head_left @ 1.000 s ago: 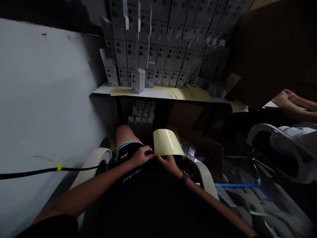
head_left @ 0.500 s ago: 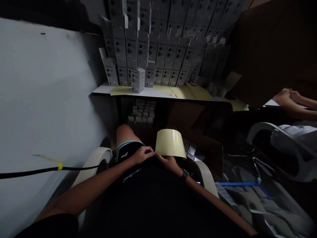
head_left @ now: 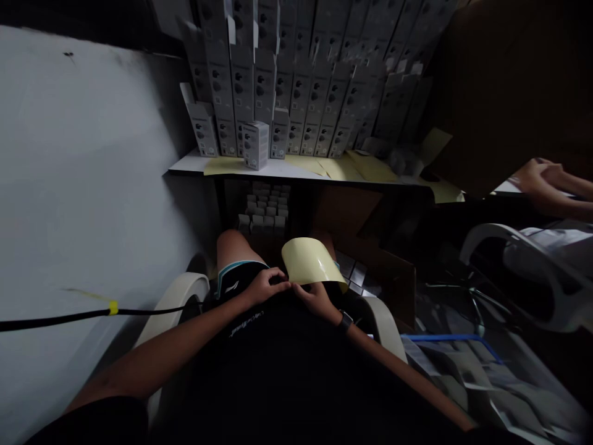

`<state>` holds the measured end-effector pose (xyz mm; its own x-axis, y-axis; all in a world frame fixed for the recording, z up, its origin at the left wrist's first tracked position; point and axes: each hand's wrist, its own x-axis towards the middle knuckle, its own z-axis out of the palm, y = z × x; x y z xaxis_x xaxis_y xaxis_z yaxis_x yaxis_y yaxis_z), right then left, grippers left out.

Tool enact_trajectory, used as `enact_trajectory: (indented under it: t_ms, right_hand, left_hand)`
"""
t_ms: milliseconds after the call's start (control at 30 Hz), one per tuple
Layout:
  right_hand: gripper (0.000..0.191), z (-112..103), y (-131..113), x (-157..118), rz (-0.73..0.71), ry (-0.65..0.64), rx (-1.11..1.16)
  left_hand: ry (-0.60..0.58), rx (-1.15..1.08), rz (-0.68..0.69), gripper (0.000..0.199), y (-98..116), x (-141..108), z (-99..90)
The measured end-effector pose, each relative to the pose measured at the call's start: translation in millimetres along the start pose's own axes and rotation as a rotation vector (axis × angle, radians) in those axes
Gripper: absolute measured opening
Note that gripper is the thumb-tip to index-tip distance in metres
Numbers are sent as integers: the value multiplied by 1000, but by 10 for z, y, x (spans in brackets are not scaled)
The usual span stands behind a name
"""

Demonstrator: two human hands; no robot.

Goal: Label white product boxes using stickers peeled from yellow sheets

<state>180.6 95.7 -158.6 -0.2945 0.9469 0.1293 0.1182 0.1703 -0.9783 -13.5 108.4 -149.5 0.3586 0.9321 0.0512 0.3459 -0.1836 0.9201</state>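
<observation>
Tilted leftward since earlier, yellow sheet (head_left: 309, 261) pinched between left hand (head_left: 265, 287) and right hand (head_left: 316, 299); grey boxes (head_left: 282, 80) stacked beyond.

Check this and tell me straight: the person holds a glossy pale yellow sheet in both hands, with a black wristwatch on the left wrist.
Wrong on one point: the black wristwatch is on the right wrist, not the left, as the head view shows. The rest stands: the left hand and right hand hold the glossy pale yellow sheet.

Unreadable white script (head_left: 244, 325) on black shirt (head_left: 278, 377), box print (head_left: 256, 145) too small
</observation>
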Motion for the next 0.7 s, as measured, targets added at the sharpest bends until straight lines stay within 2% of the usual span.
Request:
enact_trajectory:
  t_ms: [133,333,700]
  right_hand:
    - [42,4,-3,2,24,-13,2]
    - [42,-17,-12,-21,95,18,-16]
    - [39,-24,-20,-9,154,36,33]
  left_hand:
    - [35,3,1,43,-9,-1,31]
    - [64,40,81,32,28,-13,52]
    - [116,141,177,29,-5,-37,72]
